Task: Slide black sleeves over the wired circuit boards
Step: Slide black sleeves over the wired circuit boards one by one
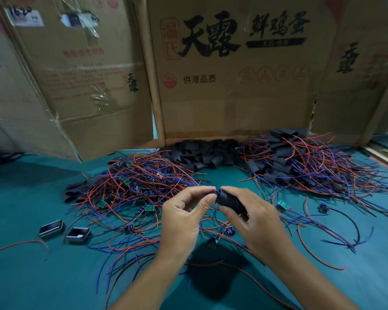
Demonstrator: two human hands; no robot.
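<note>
- Head view: the black sleeve (230,202) looked like a soft, light tube that would flatten if squeezed hard, so holding it by its sides and leaving the mouth open seemed the sound grip.
- The right hand (258,222) held it that way, with the thumb under the sleeve and the fingers curled over its top, and the open end faced left.
- The wired circuit board (216,193) was small and probably stiff and fragile at its solder joints; its thin wires would bend rather than push, so the board itself was the better place to hold.
- The left hand (184,215) pinched it between thumb and forefinger, right at the sleeve's mouth; how far in it sat could not be told.
- Both were held above the green table (31,276), between the bare boards pile (130,186) and the sleeved boards pile (300,159), with the loose sleeves heap (202,153) behind.
</note>
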